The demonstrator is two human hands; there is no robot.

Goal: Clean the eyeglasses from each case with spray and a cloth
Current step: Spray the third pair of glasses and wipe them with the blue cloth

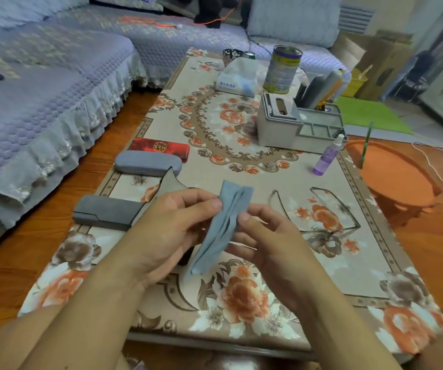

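Observation:
A folded blue-grey cloth [223,225] hangs between both hands above the near half of the table. My left hand [177,225] pinches its upper part with thumb and fingers; my right hand [265,236] grips it from the right. Whether glasses lie inside the cloth I cannot tell. A thin-framed pair of eyeglasses [321,212] lies on the tablecloth to the right of my hands. An open dark grey case [108,212] sits at the left edge, a shut grey case [148,162] and a red case [161,149] behind it. The purple spray bottle [327,156] stands at the right.
The low table [215,340] carries a floral cloth. At the back stand a grey organiser box [295,126], a tin can [283,69] and a tissue pack [235,78]. A sofa [41,89] runs along the left; an orange stool [396,174] is at the right.

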